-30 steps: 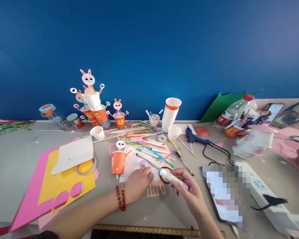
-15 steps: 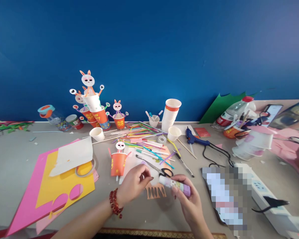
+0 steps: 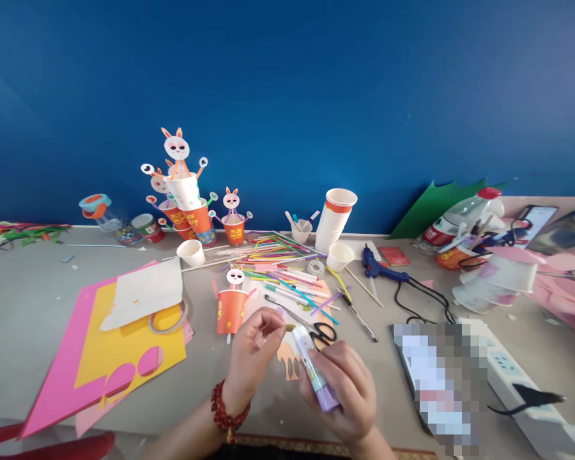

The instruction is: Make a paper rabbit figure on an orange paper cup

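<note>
My right hand (image 3: pixel 340 390) is closed around a glue stick (image 3: pixel 311 367) with a white top and a purple base, its tip pointing up and to the left. My left hand (image 3: pixel 255 351), with a red bead bracelet at the wrist, pinches a tiny piece between thumb and forefinger right at the glue stick's tip; I cannot make out what the piece is. Beneath both hands lies an orange paper cut-out (image 3: pixel 288 361) with scalloped slits. Just beyond are black-handled scissors (image 3: pixel 316 329) and an orange paper cup (image 3: pixel 230 308) topped with a bunny face.
Coloured straws (image 3: pixel 278 262) lie scattered mid-table. Pink and yellow foam sheets (image 3: pixel 119 351) are at the left, bunny cups (image 3: pixel 186 204) at the back, stacked paper cups (image 3: pixel 333 220), a blue glue gun (image 3: pixel 378 271), a phone (image 3: pixel 436 377) and a power strip (image 3: pixel 512 377) at the right.
My left hand lifted off the table with a pinched piece and met the glue stick. My right hand turned the stick from lying sideways to pointing up-left, closer to me.
</note>
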Demonstrator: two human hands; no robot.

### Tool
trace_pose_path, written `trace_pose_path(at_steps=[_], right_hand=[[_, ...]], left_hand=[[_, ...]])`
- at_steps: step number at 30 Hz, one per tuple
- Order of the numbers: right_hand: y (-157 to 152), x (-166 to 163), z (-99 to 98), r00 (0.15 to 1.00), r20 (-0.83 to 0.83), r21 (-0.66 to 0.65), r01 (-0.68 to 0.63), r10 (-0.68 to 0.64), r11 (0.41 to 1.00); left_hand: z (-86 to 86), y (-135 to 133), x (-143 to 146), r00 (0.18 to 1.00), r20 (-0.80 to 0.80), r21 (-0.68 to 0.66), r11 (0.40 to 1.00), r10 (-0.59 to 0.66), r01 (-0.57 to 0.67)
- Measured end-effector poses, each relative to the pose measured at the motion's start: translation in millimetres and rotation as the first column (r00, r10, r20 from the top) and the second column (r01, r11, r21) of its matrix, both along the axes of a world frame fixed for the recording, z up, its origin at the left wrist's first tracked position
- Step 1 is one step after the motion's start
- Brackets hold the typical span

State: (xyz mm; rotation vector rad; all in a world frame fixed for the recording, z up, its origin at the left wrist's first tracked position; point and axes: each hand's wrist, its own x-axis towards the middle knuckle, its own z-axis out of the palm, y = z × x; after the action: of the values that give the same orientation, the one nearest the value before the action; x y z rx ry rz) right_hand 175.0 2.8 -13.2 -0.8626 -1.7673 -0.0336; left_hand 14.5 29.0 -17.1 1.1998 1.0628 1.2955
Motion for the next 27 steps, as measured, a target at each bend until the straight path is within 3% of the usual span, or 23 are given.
trace_pose_path(at_steps=[6, 13, 21, 27], right_hand=[[0.9, -3.9, -1.7, 0.999, 0.047, 0.049, -0.005, 0.003, 0.999], [3.9, -5.2, -2.2, 0.999, -0.020, 0.003, -0.030, 0.031, 1.000], [5.5, -4.6, -1.7, 1.000, -0.002, -0.004, -0.006, 0.006, 1.000], [6.5, -3.1, -4.1, 1.000, 0.015, -0.001, -0.005, 0.005, 1.000]], left_hand=[[4.2, -2.9, -0.8, 0.994, -0.085, 0.084, 0.995, 0.063, -0.056], [1.8, -5.9, 0.3, 0.994, -0.092, 0.104, 0.993, 0.066, -0.057], [0.7, -6.7, -2.9, 0.973, -0.207, 0.186, 0.981, 0.097, -0.058], [-1.5, -5.9, -3.0, 0.972, -0.217, 0.166, 0.985, 0.091, -0.055]])
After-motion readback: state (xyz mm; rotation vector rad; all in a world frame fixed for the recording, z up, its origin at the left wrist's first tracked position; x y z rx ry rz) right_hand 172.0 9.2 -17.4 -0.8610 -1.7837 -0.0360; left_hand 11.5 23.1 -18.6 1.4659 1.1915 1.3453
